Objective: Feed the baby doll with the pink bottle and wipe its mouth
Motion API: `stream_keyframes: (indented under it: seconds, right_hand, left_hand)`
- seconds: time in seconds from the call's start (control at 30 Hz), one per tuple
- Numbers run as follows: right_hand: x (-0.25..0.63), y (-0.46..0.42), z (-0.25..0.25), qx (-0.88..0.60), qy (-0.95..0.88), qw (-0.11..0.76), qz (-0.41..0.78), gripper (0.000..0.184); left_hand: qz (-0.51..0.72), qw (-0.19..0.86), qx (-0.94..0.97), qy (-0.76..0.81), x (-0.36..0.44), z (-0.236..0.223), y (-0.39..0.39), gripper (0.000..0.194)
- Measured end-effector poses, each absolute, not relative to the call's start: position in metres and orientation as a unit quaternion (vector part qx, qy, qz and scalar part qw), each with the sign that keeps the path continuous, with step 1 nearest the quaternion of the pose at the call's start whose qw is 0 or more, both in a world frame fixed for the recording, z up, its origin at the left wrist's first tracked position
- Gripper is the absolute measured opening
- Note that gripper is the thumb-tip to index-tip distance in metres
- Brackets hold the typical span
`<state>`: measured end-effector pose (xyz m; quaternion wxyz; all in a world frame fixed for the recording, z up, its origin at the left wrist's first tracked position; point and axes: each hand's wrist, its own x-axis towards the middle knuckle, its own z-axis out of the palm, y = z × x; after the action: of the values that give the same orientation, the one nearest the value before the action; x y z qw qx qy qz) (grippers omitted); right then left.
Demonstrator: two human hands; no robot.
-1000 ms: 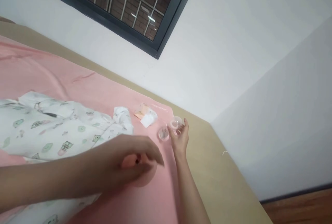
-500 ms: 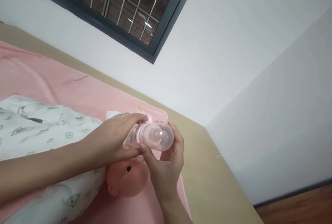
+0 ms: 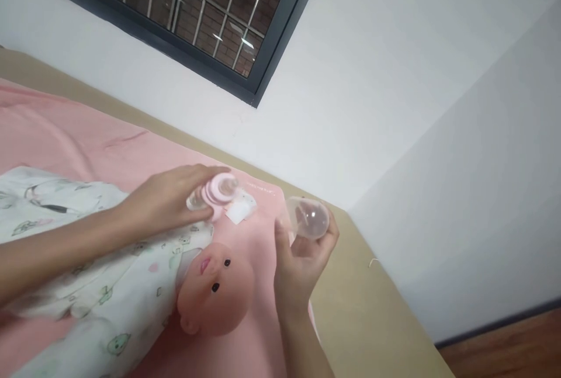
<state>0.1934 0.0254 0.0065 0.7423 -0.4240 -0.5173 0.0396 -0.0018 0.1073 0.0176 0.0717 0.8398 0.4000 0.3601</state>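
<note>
My left hand (image 3: 184, 191) is wrapped round a baby bottle (image 3: 219, 189) with a pink collar and a clear teat, tilted to the right. In my right hand (image 3: 302, 261) is the clear bottle cap (image 3: 313, 218), held between thumb and fingers, apart from the bottle. Below and between the hands lies a baby doll (image 3: 219, 290), face up, dressed in white cloth (image 3: 127, 273) printed with small green and pink figures. My left forearm crosses over the doll's body and hides part of it.
A pink mat (image 3: 144, 156) lies under the doll on a tan tabletop (image 3: 359, 302). A small white packet or cloth (image 3: 241, 208) rests on the mat beyond the doll's head. A white wall (image 3: 350, 92) with a dark-framed, barred window (image 3: 254, 83) rises behind.
The cap has come off the bottle. My right hand moved right with it, while my left hand drew the bottle left and slightly up. The doll's face is now uncovered.
</note>
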Motion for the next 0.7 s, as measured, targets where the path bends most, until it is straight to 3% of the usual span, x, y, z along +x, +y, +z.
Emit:
stream_keyframes:
  seconds: [0.17,0.4,0.6,0.7]
  right_hand:
    - [0.248,0.067,-0.028,-0.557,-0.466,0.685,0.048,0.072]
    - [0.301,0.096,-0.103,-0.715,-0.539,0.436,0.088,0.064]
    - [0.309,0.099,-0.121,-0.75,-0.535,0.384,0.069,0.068]
    - [0.311,0.099,-0.125,-0.752,-0.528,0.387,0.076,0.071]
  left_hand:
    - [0.301,0.111,0.798,0.511,-0.031,0.016,0.157,0.052]
    - [0.204,0.064,0.801,0.56,-0.069,-0.023,0.217,0.044]
    - [0.157,0.042,0.796,0.583,-0.078,-0.04,0.228,0.036]
    - [0.134,0.047,0.795,0.59,-0.078,-0.037,0.227,0.041]
